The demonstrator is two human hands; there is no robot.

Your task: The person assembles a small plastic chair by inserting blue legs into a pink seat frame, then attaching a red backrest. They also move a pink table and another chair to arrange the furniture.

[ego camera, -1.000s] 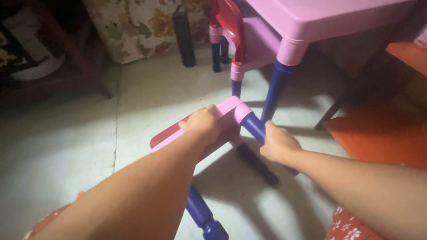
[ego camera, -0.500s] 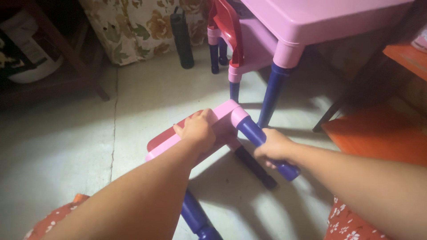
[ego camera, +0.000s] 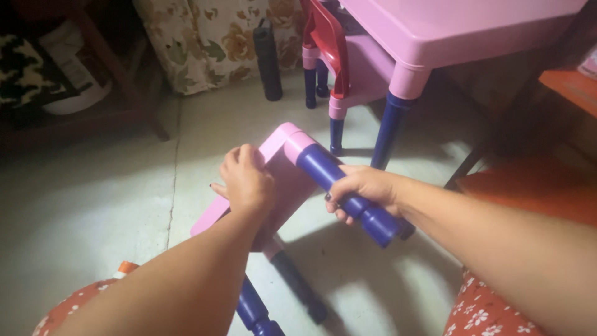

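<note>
The left hand (ego camera: 247,182) hides much of the tipped stool (ego camera: 283,165) it grips, the right hand (ego camera: 364,190) clasps a blue leg (ego camera: 348,193), and a pink table (ego camera: 448,31) stands behind.

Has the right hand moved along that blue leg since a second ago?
Yes. The right hand now wraps the blue leg of the pink stool; earlier it lay beside the seat corner, nearer the pink table's leg.
</note>
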